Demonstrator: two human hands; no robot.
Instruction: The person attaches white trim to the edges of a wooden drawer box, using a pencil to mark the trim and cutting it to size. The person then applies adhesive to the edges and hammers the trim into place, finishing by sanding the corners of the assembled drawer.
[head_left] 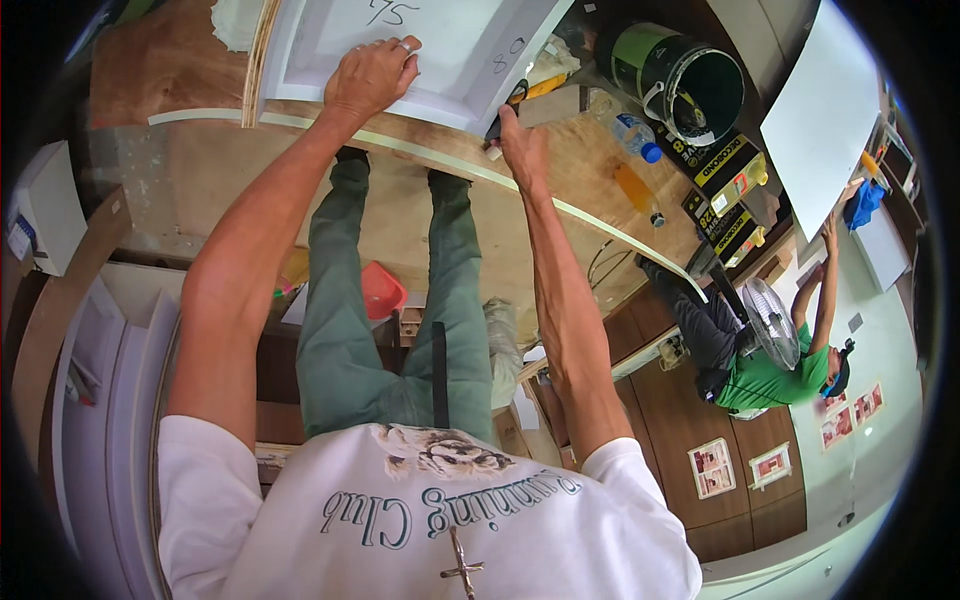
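We see a white framed panel point(420, 50) lying flat on a plywood workbench point(560, 170), at the far side of the bench from the person's body. It is painted white, with a raised border round a recessed flat middle, and it carries dark handwritten marks on the middle field and on the border near its right corner. Its near edge runs just above a pale strip that curves along the bench edge.

The left hand point(372, 75) rests palm down on the near border of the panel, fingers spread flat and gripping nothing; a ring shows on one finger. The right hand point(520, 145) sits at the panel's near right corner, its fingers curled around a dark tool with a yellow part point(520, 95) that touches the panel's edge; we cannot tell what kind of tool it is.

To the right on the bench stand a green and black bucket point(680, 80) and a clear plastic bottle point(635, 135) with a blue cap. Farther right, another person in a green shirt point(765, 380) reaches both arms up toward a white board point(825, 110).
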